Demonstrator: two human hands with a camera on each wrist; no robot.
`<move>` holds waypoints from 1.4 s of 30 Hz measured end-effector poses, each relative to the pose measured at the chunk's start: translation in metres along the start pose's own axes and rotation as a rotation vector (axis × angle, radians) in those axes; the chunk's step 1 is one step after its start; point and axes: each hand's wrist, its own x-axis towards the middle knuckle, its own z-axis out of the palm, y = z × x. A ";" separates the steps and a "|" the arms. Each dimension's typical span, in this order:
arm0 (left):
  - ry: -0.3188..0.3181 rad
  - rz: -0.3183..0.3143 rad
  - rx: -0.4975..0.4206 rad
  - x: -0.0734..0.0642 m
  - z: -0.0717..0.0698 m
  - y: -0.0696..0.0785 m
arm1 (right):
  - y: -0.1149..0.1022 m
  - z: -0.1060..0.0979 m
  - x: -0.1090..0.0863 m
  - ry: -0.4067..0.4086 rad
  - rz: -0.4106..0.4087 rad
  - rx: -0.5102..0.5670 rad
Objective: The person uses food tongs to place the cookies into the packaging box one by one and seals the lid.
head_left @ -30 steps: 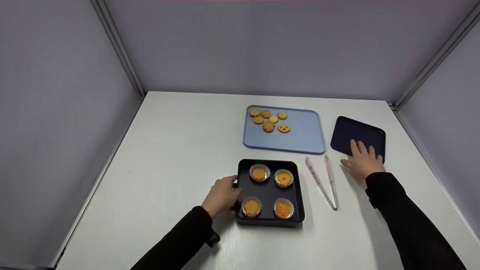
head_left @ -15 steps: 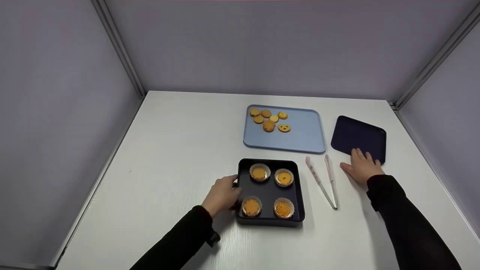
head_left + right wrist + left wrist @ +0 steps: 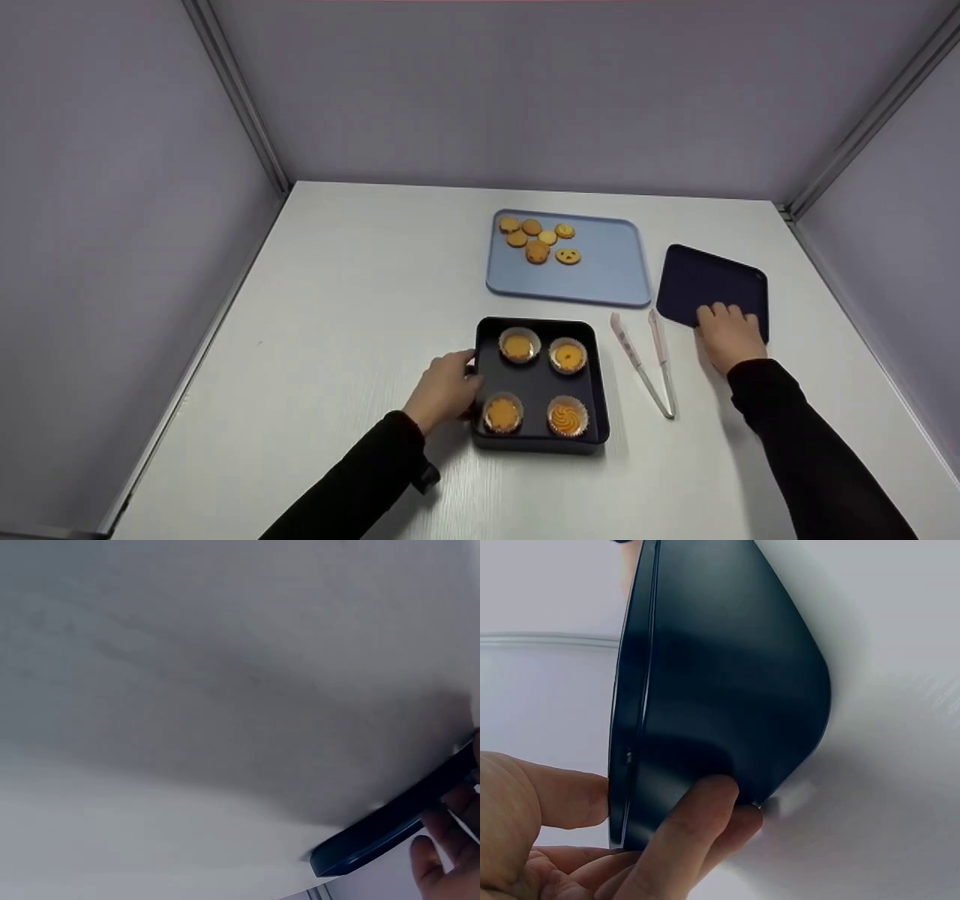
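My left hand [image 3: 442,390] grips the left wall of a square dark box [image 3: 534,386]. Inside it sit several cookies in paper cups, among them a swirl cookie [image 3: 568,418]. The left wrist view has the fingers against the outer side of the box [image 3: 712,675]. To the right, my right hand [image 3: 727,335] curls its fingers over the near edge of a flat navy lid [image 3: 709,285]. In the right wrist view the lid [image 3: 375,832] meets the fingertips; part of the grip lies outside the picture.
A light blue tray [image 3: 604,262] at the back carries several cookies [image 3: 537,252] on its left half. Tongs [image 3: 667,375] with pale handles lie spread between the box and my right hand. Grey panels [image 3: 480,97] enclose the white table.
My right hand's fingers, stretched out on the lid before, have drawn back and curled at its near edge. The lid has shifted slightly toward me. The left hand and box stay put.
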 end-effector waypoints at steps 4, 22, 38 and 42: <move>0.001 -0.001 0.002 0.000 0.000 0.000 | -0.002 -0.002 0.002 -0.015 -0.053 -0.028; 0.005 -0.003 0.026 0.000 0.001 -0.002 | -0.003 -0.022 0.011 0.027 -0.110 0.042; 0.011 0.015 0.022 0.001 0.001 -0.002 | -0.007 -0.034 0.015 0.188 -0.132 0.018; -0.006 0.002 -0.010 0.001 0.001 -0.002 | -0.012 -0.039 0.019 0.212 -0.166 -0.004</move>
